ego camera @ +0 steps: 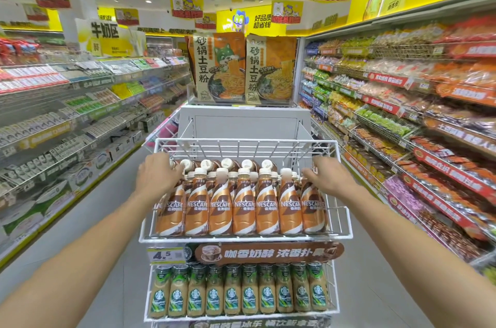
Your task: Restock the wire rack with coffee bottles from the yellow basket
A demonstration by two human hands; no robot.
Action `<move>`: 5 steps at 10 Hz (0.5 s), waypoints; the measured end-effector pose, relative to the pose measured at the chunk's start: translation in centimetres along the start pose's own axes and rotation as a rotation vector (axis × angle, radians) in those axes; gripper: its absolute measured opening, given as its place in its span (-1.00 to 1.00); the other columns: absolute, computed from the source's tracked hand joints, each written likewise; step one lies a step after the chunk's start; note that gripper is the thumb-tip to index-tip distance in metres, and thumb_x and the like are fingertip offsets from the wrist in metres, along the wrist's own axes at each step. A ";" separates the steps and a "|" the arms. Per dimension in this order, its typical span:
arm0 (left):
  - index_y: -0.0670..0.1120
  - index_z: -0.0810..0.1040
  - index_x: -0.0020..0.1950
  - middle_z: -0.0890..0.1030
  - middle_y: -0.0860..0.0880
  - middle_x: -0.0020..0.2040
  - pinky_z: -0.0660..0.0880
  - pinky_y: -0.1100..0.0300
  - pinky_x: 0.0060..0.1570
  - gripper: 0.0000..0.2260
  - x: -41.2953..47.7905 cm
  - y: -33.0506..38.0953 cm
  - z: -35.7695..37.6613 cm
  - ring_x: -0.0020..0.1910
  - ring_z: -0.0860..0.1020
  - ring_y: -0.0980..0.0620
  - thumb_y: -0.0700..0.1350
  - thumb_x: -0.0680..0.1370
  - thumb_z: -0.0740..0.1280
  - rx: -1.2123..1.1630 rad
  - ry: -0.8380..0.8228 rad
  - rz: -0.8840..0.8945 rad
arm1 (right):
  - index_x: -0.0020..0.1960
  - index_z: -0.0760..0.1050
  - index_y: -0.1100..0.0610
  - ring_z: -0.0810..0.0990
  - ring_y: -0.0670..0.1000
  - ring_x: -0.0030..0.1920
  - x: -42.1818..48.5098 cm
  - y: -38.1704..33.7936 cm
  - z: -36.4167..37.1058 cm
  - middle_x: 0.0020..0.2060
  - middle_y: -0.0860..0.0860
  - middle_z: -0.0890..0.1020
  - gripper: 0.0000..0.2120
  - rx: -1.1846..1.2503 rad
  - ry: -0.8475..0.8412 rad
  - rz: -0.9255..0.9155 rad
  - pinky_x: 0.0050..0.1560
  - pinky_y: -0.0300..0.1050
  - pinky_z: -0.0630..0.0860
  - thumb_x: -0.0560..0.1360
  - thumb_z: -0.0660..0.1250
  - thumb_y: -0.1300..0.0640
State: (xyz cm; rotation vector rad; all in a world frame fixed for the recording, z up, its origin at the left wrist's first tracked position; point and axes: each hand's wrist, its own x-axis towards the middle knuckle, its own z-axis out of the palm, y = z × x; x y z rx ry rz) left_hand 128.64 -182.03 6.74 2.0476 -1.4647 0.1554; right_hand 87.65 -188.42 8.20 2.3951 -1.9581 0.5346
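Left hand (158, 176): rests palm-down on the caps at the left end of the upper tier; fingers (175, 170) loosely spread over the tops, not closed round any one bottle.
Coffee bottles (243, 206): brown Nescafé bottles, upright in a full front row across the upper tier, labels facing out; a further row lies tilted behind them, caps toward the camera.
Wire rack (345, 223): white, tiered; the upper tier appears full from side to side.
Right hand (331, 177): at the right end of the same tier; fingers curled against the neck of the endmost bottle. Whether they pinch it or only press on it cannot be told.
Lower tier bottles (239, 292): green-labelled coffee drinks, untouched.
Yellow basket: not in view.
Step in hand: judged to be squaring up the stocked row, both hands bracketing its ends.
Next move: likely a gentle inward push to close gaps and straighten labels, keeping the tilted back row from sliding.
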 end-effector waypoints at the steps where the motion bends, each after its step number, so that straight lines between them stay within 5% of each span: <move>1: -0.14 0.46 -0.28 0.54 -0.09 -0.29 0.60 -0.01 -0.21 -0.62 -1.2 1.9 -1.5 -0.22 0.61 -0.16 0.11 0.58 0.38 0.168 -0.062 0.267 | 0.19 0.52 0.19 0.65 0.20 0.08 -1.3 -1.6 -1.0 0.13 0.19 0.65 -0.50 -0.064 -0.025 -0.039 0.16 0.18 0.62 0.66 0.19 -0.25; 2: -0.14 0.58 0.21 0.63 -0.17 0.12 0.59 -0.10 0.14 -0.56 -3.9 4.5 -2.7 0.15 0.61 -0.19 0.21 0.59 0.31 0.294 -0.225 0.463 | 0.55 0.34 0.14 0.50 0.24 0.42 -3.4 -3.4 -1.2 0.46 0.21 0.48 -0.35 -0.128 -0.113 -0.105 0.40 0.22 0.48 0.67 0.14 -0.31; 3: -0.11 0.39 0.51 0.53 -0.21 0.37 0.51 -0.12 0.31 -0.40 -8.1 6.7 -4.1 0.36 0.51 -0.20 0.24 0.61 0.28 0.304 -0.390 0.498 | 0.63 0.24 0.11 0.36 0.25 0.56 -6.5 -5.4 -1.8 0.59 0.19 0.34 -0.28 -0.183 -0.180 -0.190 0.54 0.25 0.36 0.66 0.08 -0.35; 4: -0.11 0.31 0.56 0.45 -0.21 0.48 0.42 -0.17 0.46 -0.39 -12.9 8.3 -5.6 0.47 0.43 -0.20 0.23 0.64 0.24 0.358 -0.458 0.517 | 0.64 0.24 0.11 0.30 0.26 0.60 -10.7 -6.6 -1.7 0.62 0.20 0.29 -0.25 -0.238 -0.180 -0.249 0.56 0.29 0.34 0.65 0.04 -0.38; 5: -0.12 0.39 0.47 0.51 -0.20 0.41 0.47 -0.17 0.41 -0.45 -17.8 9.6 -6.5 0.37 0.49 -0.18 0.24 0.64 0.24 0.388 -0.448 0.485 | 0.60 0.27 0.10 0.33 0.25 0.58 -15.2 -5.7 -1.4 0.59 0.20 0.32 -0.27 -0.226 -0.195 -0.301 0.53 0.27 0.38 0.65 0.02 -0.38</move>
